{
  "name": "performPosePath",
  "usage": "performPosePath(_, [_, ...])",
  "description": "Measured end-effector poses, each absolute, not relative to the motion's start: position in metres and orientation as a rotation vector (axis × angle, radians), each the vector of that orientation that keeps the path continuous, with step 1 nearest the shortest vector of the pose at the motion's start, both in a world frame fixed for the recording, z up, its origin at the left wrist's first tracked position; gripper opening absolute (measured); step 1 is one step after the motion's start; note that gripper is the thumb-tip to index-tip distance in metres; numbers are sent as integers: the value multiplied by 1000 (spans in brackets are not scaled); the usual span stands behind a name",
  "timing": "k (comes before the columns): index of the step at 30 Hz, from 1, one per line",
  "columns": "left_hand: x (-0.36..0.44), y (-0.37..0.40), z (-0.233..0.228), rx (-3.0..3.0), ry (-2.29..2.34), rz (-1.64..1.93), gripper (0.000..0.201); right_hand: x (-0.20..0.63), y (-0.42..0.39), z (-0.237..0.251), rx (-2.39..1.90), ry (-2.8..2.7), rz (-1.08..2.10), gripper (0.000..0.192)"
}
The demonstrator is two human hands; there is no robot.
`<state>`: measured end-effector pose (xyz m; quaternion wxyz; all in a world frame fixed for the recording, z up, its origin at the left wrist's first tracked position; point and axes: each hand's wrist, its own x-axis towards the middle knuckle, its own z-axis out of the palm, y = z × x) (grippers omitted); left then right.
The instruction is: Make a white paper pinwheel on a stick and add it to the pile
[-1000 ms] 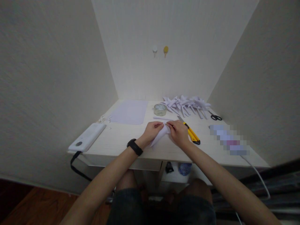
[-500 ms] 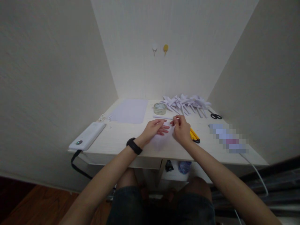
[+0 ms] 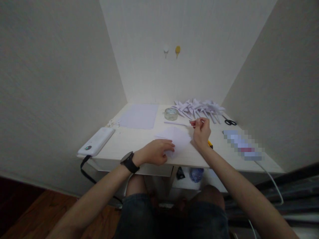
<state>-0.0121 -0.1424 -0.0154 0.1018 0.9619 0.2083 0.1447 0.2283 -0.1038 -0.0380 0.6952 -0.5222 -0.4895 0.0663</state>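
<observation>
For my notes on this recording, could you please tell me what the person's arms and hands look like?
Both arms are bare to beyond the elbows, with no sleeves in view. The left hand has a black watch with a dark round face strapped at its wrist. The right hand and its wrist carry nothing: no glove, ring or band shows.

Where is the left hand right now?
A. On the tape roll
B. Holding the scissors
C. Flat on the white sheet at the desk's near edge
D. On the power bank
C: the left hand lies on the white sheet, apart from the tape roll, scissors and power bank.
</observation>
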Motion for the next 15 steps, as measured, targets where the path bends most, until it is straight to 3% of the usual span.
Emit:
performPosePath(3, [-18, -154, -19, 2921, 635, 394, 50, 222, -131, -35, -1186, -1262, 97, 29])
performPosePath(9, [-8, -174, -26, 3083, 722, 457, 50, 215, -182, -52, -1152, -1598, 696, 32])
performPosePath(15, [18, -199, -35, 3165, 957, 465, 34, 234, -181, -62, -1144, -1463, 867, 43])
